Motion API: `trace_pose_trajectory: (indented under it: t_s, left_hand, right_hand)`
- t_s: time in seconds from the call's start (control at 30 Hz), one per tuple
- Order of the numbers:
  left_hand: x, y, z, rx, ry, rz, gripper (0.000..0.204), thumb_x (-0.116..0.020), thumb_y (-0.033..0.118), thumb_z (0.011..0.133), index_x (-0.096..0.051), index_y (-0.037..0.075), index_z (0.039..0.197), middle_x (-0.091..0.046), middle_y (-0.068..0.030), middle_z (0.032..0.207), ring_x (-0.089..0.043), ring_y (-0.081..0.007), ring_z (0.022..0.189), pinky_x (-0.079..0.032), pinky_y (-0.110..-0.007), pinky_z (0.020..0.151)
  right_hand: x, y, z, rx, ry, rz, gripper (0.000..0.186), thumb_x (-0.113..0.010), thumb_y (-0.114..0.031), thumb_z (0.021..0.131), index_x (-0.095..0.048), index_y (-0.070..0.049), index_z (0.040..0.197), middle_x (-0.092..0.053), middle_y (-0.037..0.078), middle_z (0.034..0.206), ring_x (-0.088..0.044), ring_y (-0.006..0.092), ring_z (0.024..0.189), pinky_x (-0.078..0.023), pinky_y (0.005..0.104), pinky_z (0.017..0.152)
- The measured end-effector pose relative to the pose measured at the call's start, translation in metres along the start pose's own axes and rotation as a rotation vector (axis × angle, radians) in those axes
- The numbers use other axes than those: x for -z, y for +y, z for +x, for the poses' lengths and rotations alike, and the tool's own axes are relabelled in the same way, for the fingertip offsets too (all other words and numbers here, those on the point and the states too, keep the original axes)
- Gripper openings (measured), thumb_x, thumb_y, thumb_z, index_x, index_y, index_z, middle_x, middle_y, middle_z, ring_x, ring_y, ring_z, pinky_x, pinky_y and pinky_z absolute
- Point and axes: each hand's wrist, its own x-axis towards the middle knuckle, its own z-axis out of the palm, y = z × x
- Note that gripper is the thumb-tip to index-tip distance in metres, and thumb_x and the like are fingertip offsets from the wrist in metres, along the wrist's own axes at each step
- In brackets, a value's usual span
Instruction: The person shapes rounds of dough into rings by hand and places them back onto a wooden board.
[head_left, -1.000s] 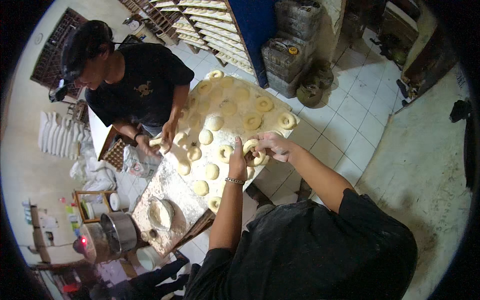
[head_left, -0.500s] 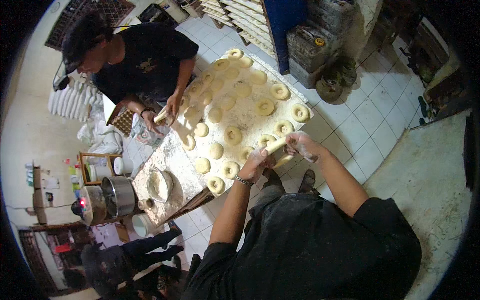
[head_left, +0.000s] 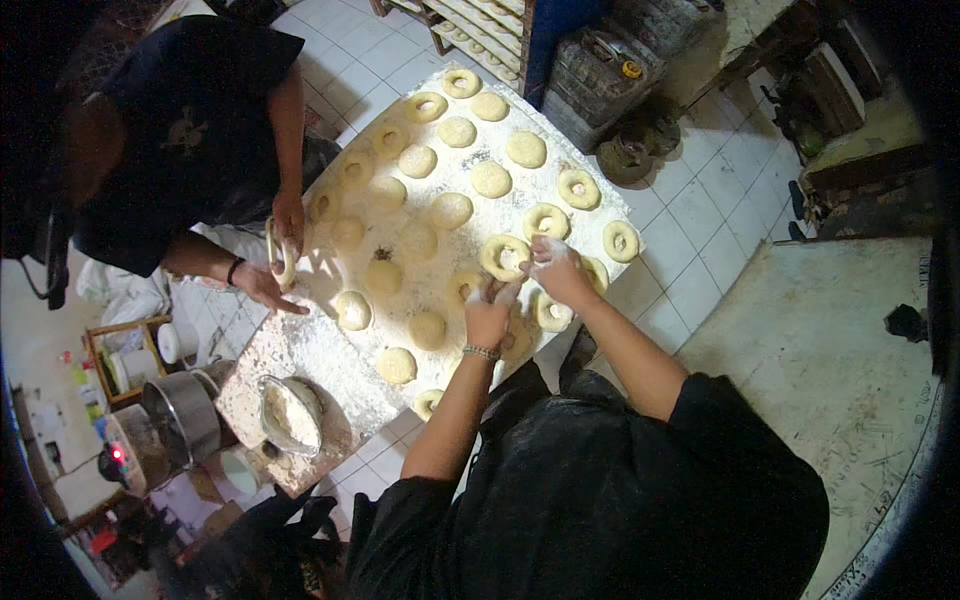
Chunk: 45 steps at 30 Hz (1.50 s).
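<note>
A large raw dough ring [head_left: 491, 266] lies flat on the floured table near its front edge. My right hand [head_left: 565, 277] is at the ring's right side, fingers apart and their tips at its edge. My left hand [head_left: 488, 318] is just below the same ring, with its fingers stretched toward the near edge. Both hands are dusted with flour. Beyond my right hand another dough ring [head_left: 559, 219] touches or almost touches the large one. Part of a ring [head_left: 592, 271] shows behind my right wrist, and one more ring [head_left: 553, 315] lies beneath it.
Several dough rings and flat dough rounds [head_left: 491, 179] cover the floured table [head_left: 345, 370]. Across it, a co-worker's hands hold a dough ring [head_left: 288, 265]. A metal bowl of flour [head_left: 291, 415] stands at the left end. Dark jerrycans [head_left: 585, 80] and a rack of trays [head_left: 480, 42] stand behind.
My hands have moved from the table's near edge to over the tabletop. The dough ring stretched between them is now laid down among the others. My view has shifted.
</note>
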Motion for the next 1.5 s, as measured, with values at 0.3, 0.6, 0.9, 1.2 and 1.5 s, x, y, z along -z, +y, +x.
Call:
trace_pose_trajectory:
  t_s: [0.3,0.6,0.9,1.2,1.5]
  left_hand:
    - [0.13,-0.014,-0.024,-0.392,0.064,0.733,0.044,-0.071,0.016,0.083,-0.06,0.001,0.122,-0.067,-0.0153,0.112,-0.065,-0.0303,0.103,-0.051,-0.041,0.09]
    - [0.162,0.019,-0.013,-0.468,-0.21,1.123,0.025,-0.079,0.021,0.077,-0.068,0.004,0.094,-0.067,-0.013,0.091,-0.065,-0.0295,0.086,-0.053,-0.039,0.079]
    - [0.056,0.012,-0.152,-0.049,-0.113,-0.084,0.036,-0.074,0.017,0.088,-0.062,-0.002,0.117,-0.069,-0.0069,0.103,-0.066,-0.0138,0.091,-0.053,-0.027,0.076]
    - [0.064,-0.014,-0.24,0.06,-0.013,-0.191,0.037,-0.078,0.013,0.083,-0.064,-0.003,0.113,-0.069,-0.006,0.102,-0.065,-0.0115,0.087,-0.051,-0.024,0.069]
    - [0.173,-0.071,-0.286,-0.208,0.262,0.438,0.026,-0.071,0.013,0.08,-0.069,-0.005,0.099,-0.071,-0.0097,0.085,-0.066,-0.0129,0.075,-0.053,-0.028,0.065]
  right_hand:
    - [-0.024,-0.006,0.002,-0.032,0.073,0.049,0.037,-0.078,-0.024,0.081,-0.063,0.0,0.104,-0.07,0.014,0.09,-0.068,0.0261,0.085,-0.054,0.0357,0.077]
    - [0.024,-0.006,-0.065,0.087,-0.147,0.024,0.039,-0.075,-0.027,0.084,-0.061,-0.001,0.11,-0.071,0.01,0.097,-0.067,0.0212,0.084,-0.053,0.0327,0.077]
    - [0.002,-0.007,-0.124,0.223,-0.752,0.502,0.045,-0.082,-0.024,0.079,-0.065,0.004,0.11,-0.07,0.008,0.095,-0.064,0.0123,0.084,-0.052,0.0273,0.075]
    - [0.008,0.0,-0.206,0.145,-0.623,0.539,0.043,-0.077,-0.009,0.082,-0.059,0.006,0.117,-0.07,0.011,0.099,-0.065,0.014,0.084,-0.054,0.0264,0.072]
    - [-0.1,-0.029,-0.302,0.138,-0.636,0.118,0.046,-0.074,-0.024,0.08,-0.064,0.0,0.118,-0.072,0.01,0.101,-0.065,0.0167,0.087,-0.052,0.033,0.078]
